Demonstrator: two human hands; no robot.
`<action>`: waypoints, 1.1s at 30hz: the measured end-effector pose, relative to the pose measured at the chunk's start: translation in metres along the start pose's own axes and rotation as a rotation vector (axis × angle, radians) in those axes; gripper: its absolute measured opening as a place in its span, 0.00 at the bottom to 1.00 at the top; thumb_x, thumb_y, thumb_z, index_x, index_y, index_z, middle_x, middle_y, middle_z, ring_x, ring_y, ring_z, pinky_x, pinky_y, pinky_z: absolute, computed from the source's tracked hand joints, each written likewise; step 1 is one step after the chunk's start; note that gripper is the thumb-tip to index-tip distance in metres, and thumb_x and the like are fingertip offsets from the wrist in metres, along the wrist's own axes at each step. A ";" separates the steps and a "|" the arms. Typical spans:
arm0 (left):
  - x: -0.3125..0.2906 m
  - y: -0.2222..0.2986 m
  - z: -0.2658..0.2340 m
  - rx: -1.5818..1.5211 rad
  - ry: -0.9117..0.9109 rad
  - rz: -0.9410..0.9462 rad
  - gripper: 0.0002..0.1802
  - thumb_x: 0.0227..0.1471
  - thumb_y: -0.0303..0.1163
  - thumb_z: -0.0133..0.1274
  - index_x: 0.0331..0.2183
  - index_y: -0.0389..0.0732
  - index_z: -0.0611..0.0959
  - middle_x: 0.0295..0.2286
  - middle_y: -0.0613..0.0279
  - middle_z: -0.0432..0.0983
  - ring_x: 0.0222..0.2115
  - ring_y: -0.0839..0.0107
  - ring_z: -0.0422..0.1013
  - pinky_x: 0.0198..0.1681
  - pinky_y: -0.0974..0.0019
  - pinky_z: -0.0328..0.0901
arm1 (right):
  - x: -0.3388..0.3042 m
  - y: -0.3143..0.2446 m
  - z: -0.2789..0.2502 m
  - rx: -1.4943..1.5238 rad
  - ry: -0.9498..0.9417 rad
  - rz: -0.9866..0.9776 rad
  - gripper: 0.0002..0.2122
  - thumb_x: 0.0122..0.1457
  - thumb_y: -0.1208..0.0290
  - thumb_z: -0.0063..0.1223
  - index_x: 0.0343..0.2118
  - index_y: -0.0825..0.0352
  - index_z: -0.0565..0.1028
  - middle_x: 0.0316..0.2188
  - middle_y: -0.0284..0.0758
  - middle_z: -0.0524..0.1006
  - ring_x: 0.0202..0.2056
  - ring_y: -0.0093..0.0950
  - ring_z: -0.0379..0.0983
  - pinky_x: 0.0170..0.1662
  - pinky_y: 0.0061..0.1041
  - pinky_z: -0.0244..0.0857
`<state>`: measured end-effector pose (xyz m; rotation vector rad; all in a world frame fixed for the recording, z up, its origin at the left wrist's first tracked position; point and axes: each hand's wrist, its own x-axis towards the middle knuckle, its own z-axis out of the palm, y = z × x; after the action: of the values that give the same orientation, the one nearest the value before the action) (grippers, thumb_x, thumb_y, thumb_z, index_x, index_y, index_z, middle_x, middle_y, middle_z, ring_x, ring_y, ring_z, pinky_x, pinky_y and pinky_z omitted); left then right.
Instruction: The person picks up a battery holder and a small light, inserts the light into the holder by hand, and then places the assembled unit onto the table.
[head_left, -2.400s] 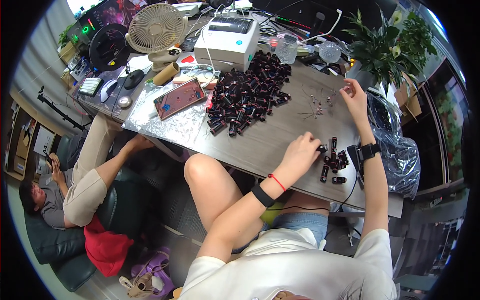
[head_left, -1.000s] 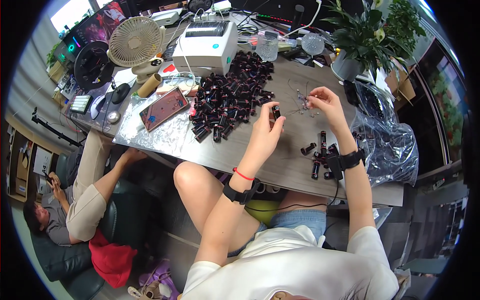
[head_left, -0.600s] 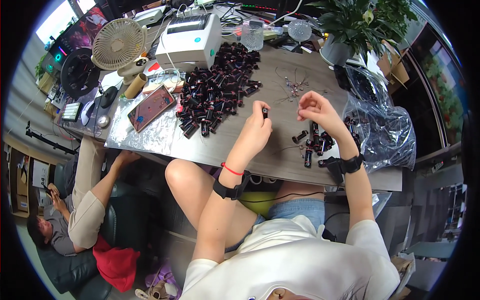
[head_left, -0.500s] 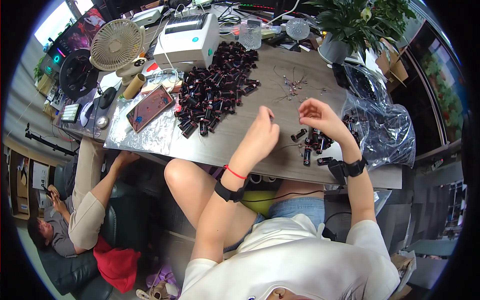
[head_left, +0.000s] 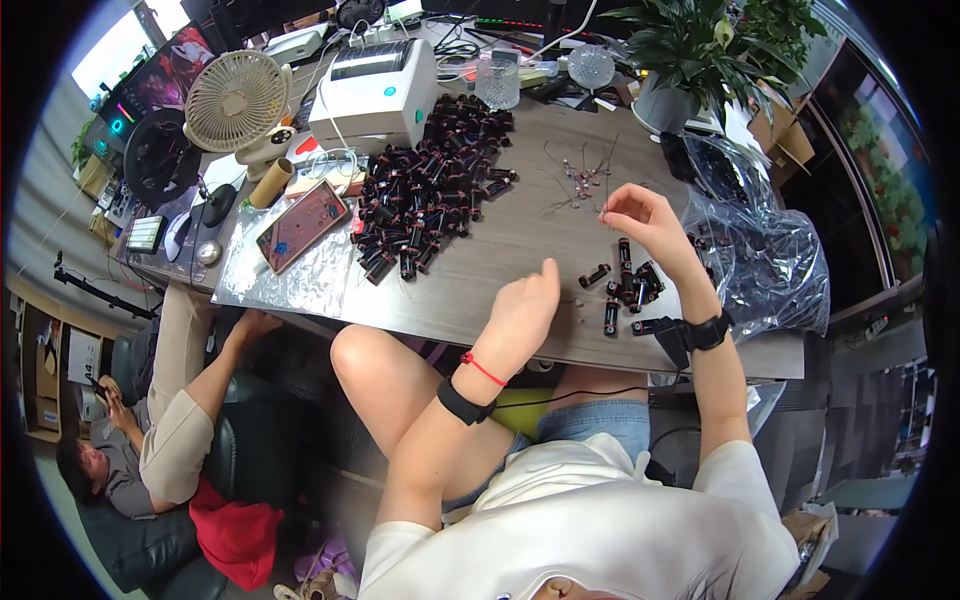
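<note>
A large pile of black cylinders (head_left: 425,190) with reddish ends sits on the grey-brown table (head_left: 480,270), and everything else lies around it. The left hand (head_left: 522,312) is to the right of the pile and nearer the person, most fingers folded under and one finger straight; its palm side is hidden, so whether it holds anything cannot be told. The right hand (head_left: 648,225) is farther right of the pile, thumb and fingertips drawn into a narrow pinch; whether they meet, or grip something small, is too fine to tell. Near those fingertips, right of the pile, thin-wired small parts (head_left: 583,183) lie loosely scattered. A smaller group of black cylinders (head_left: 627,290) lies to the pile's right, toward the person, between the two hands. A phone (head_left: 303,226) is left of the pile, a white printer (head_left: 372,98) just behind it, and a clear plastic bag (head_left: 770,270) well to its right.
</note>
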<state>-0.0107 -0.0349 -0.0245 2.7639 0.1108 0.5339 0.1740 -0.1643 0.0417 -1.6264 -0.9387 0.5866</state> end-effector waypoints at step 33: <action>0.029 0.003 -0.038 -1.147 0.144 -0.342 0.09 0.57 0.31 0.49 0.39 0.37 0.72 0.23 0.68 0.66 0.24 0.82 0.60 0.26 0.75 0.57 | -0.007 0.011 0.056 0.173 0.007 -0.321 0.07 0.56 0.81 0.52 0.38 0.69 0.70 0.37 0.32 0.70 0.39 0.22 0.68 0.47 0.21 0.61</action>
<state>0.0016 -0.0220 0.0201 1.5510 0.2190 0.4815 0.1294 -0.1388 0.0155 -1.2899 -1.0864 0.4260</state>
